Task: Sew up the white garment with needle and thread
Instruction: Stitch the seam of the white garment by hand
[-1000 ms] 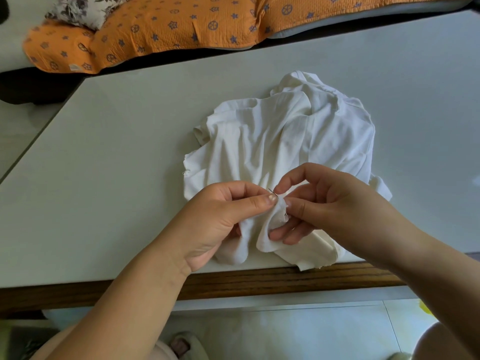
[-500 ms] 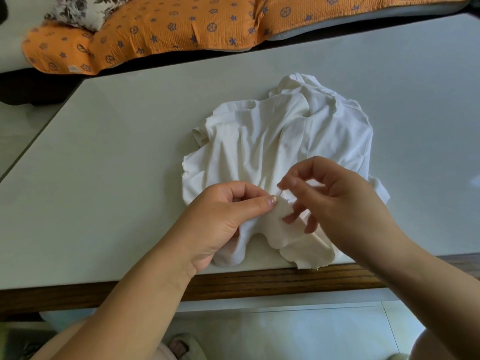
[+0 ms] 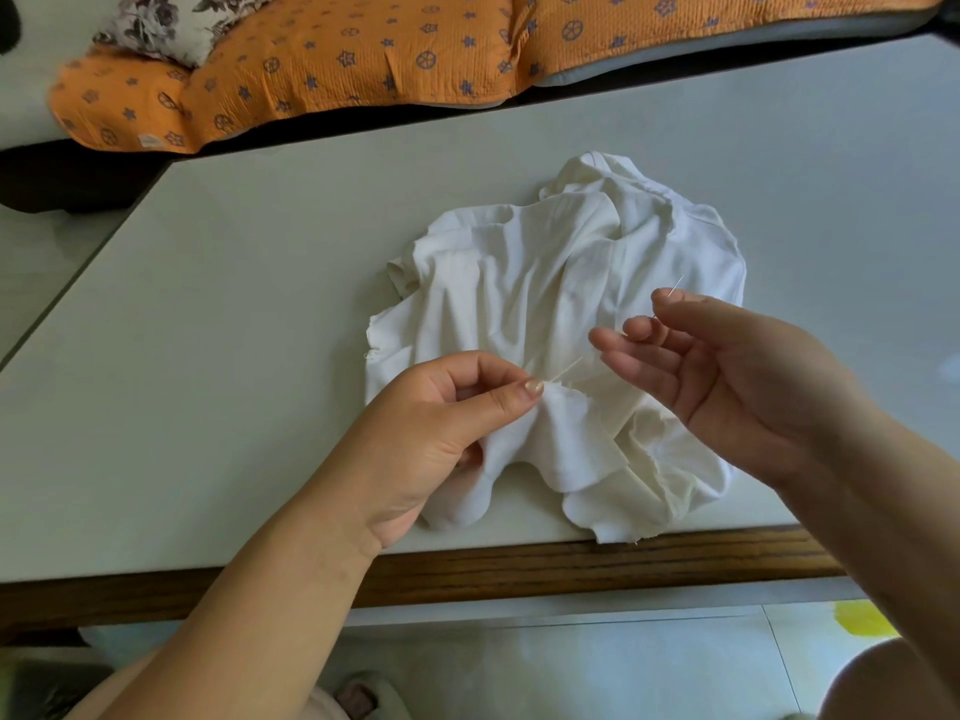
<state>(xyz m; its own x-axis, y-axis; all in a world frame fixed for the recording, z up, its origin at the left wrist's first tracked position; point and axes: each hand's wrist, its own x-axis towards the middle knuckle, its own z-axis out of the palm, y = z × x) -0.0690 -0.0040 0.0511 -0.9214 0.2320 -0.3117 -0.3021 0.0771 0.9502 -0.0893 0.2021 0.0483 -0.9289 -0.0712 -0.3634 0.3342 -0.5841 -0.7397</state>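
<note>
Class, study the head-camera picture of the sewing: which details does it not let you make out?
Thread: head view, too thin; only a short stretch beside the left hand shows.
Stitch site on the white garment: head view, covered by the left hand's pinching fingers.
Needle eye: head view, too small; partly behind the right hand's fingers.
Orange cushion: head view, cut off by the top edge.

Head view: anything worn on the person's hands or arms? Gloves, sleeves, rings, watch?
Nothing worn. Left hand and right hand: no gloves, rings or bands. Left forearm and right forearm are uncovered down to the frame edge, no sleeve or watch in view. Nails short; the left thumbnail looks unpainted.
</note>
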